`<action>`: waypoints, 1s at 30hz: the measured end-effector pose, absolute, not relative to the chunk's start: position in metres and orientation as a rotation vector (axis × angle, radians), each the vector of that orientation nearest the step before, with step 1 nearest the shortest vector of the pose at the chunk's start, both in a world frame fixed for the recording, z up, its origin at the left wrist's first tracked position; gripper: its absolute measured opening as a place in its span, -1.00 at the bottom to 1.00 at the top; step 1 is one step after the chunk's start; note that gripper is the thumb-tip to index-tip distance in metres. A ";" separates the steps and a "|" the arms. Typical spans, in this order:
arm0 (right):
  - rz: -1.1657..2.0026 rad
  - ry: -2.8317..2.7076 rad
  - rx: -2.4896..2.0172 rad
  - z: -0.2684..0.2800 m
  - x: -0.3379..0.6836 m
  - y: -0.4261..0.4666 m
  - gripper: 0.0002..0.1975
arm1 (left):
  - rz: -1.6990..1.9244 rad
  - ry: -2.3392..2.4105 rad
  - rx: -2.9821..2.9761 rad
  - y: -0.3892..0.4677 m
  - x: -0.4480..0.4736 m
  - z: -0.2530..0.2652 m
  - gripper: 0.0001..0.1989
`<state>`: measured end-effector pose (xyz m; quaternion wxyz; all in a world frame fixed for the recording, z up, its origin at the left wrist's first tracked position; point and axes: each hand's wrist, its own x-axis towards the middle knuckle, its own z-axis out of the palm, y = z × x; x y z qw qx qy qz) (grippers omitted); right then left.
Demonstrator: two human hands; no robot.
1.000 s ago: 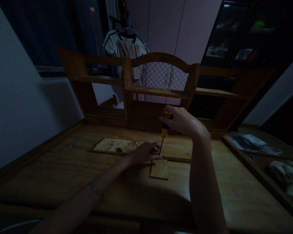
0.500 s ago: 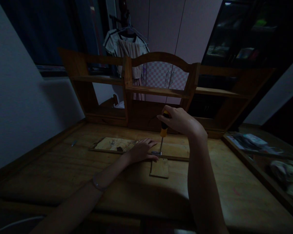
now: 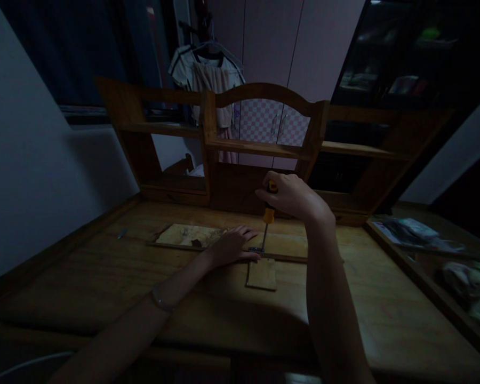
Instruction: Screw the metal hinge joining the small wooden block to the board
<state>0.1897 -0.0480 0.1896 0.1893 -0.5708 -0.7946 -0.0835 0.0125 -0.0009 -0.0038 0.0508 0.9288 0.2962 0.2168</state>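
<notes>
My right hand (image 3: pixel 290 194) grips the yellow and black handle of a screwdriver (image 3: pixel 269 214) from above. The shaft points down, and its tip meets a small metal hinge (image 3: pixel 256 249). That hinge lies where a long wooden board (image 3: pixel 286 245) and a small square wooden piece (image 3: pixel 262 274) come together. My left hand (image 3: pixel 234 246) rests flat on the long board with fingers stretched out, its thumb beside the hinge. Part of the long board is hidden under my left hand and behind my right forearm.
A wooden desk (image 3: pixel 144 282) carries the work, with a shelf unit (image 3: pixel 260 152) along its back edge. On the desk's left lies a small metallic object (image 3: pixel 122 233). Papers (image 3: pixel 418 230) and cloth (image 3: pixel 468 288) are beyond the right edge.
My right hand has turned slightly at the wrist and shifted a little to the left on the screwdriver handle. The left hand and the boards stay nearly where they were.
</notes>
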 end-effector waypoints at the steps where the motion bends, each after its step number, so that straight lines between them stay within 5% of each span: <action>1: -0.225 -2.235 -1.605 0.190 0.190 -0.049 -0.65 | 0.665 0.898 2.825 -0.001 0.012 -0.003 -0.27; 30: -0.439 -2.114 -1.740 0.187 0.186 -0.050 -0.59 | 0.642 0.924 2.844 0.001 0.012 -0.007 -0.30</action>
